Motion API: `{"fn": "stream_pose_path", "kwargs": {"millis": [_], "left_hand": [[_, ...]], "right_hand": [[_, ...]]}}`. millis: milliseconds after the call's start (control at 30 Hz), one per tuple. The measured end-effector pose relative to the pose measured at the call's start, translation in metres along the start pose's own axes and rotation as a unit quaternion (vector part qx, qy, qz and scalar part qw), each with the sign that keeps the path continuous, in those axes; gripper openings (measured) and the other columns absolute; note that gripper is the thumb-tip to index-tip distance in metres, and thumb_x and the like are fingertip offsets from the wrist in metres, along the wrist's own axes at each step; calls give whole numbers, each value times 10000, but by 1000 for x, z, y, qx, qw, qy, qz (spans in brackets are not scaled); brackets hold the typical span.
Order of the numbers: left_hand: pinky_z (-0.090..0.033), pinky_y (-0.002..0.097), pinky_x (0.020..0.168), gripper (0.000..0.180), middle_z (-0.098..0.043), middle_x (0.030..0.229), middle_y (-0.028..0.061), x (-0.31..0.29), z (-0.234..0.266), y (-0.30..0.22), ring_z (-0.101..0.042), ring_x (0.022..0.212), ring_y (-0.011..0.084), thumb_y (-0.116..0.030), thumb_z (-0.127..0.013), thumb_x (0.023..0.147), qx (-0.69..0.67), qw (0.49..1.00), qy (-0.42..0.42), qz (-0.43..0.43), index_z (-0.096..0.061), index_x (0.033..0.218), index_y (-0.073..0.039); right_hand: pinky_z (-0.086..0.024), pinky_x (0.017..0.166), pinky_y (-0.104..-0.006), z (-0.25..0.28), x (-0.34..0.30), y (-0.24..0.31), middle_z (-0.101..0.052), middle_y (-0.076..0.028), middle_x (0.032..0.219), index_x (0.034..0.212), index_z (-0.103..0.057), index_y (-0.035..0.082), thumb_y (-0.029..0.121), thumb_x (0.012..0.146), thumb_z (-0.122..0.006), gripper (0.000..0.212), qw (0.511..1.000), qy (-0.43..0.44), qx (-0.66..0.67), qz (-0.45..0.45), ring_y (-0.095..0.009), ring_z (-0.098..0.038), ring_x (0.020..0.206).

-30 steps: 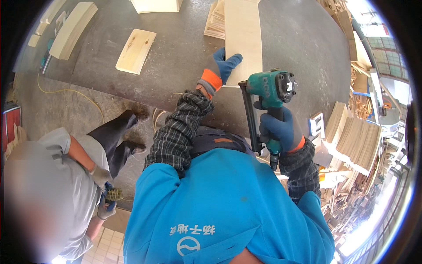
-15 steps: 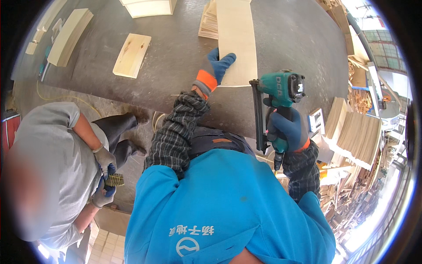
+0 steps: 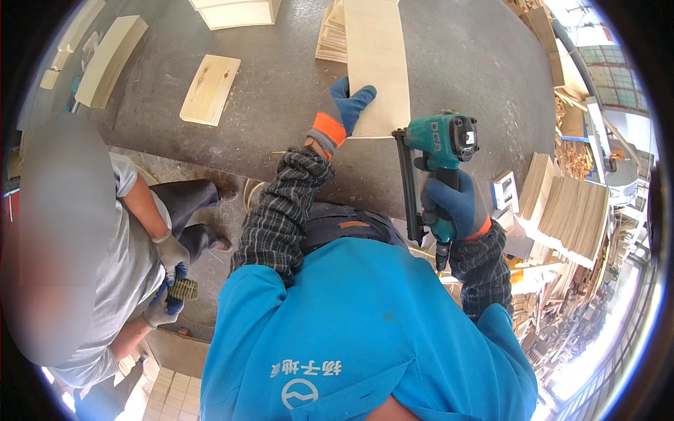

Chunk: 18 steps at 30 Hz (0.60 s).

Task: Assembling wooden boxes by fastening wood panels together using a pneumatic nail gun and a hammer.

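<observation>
A long pale wooden board [image 3: 378, 67] lies on the dark table in front of me, its near end toward my body. My left hand [image 3: 344, 107], in a blue and orange glove, grips the board's left edge close to that end, thumb on top. In my right hand [image 3: 456, 203], also gloved, is a teal and black nail gun [image 3: 435, 140], with my fingers wrapped round its handle. The gun's long black magazine points toward me, and its upper left tip is at the board's near right corner. Whether the two touch, I cannot tell.
Stacked thin boards [image 3: 333, 34] sit beside the long board. Farther left are a small wooden panel [image 3: 210, 89], a wooden box [image 3: 239, 12] and a board stack [image 3: 112, 62]. A co-worker [image 3: 133, 245] stands at left holding a nail coil [image 3: 184, 289]. More stacked boards [image 3: 572, 214] stand right.
The nail gun and my right hand have shifted slightly left, bringing the gun nearer the board's corner. My left hand stays put. The co-worker's head and body have moved forward.
</observation>
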<state>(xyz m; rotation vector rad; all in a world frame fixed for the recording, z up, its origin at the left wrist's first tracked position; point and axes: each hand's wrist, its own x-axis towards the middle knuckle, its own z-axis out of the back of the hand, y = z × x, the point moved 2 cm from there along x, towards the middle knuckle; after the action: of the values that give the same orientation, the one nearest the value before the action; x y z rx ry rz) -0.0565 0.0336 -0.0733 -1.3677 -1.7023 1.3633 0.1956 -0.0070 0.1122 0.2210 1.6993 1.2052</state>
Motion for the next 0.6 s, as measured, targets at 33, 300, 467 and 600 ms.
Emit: {"fn": "stream_pose_path", "kwargs": {"millis": [33, 300, 467, 600], "left_hand": [[-633, 325, 797, 415, -786, 1140, 124, 0, 1, 1, -755, 925, 186, -230, -786, 1008, 12, 1000, -26, 12, -692, 1307, 40], [-633, 326, 799, 417, -786, 1146, 125, -2, 0, -4, -758, 928, 189, -235, -782, 1013, 13, 1000, -4, 10, -691, 1318, 35], [-633, 327, 799, 412, -787, 1153, 129, -4, -2, -6, -762, 927, 194, -237, -771, 1020, 13, 1000, -6, 8, -691, 1321, 33], [-633, 325, 804, 405, -789, 1157, 131, -2, -1, -3, -762, 937, 190, -234, -765, 1024, -4, 1000, 3, -1, -693, 1317, 37]], "right_hand": [[-521, 586, -294, 1, 0, 0, -634, -30, 778, 1403, -620, -38, 201, 952, -687, 514, 1000, -25, -10, -5, -119, -617, 635], [-530, 616, -291, -1, 0, -1, -640, -27, 815, 1414, -622, -24, 215, 949, -696, 529, 1000, -3, -1, 4, -121, -624, 675], [-528, 616, -292, -1, -2, -1, -640, -26, 814, 1411, -624, -18, 218, 948, -696, 525, 999, -35, -11, -9, -119, -621, 672], [-528, 606, -296, -3, -2, 0, -646, -30, 802, 1389, -638, -18, 216, 947, -696, 504, 1000, -7, 8, -1, -119, -626, 659]]}}
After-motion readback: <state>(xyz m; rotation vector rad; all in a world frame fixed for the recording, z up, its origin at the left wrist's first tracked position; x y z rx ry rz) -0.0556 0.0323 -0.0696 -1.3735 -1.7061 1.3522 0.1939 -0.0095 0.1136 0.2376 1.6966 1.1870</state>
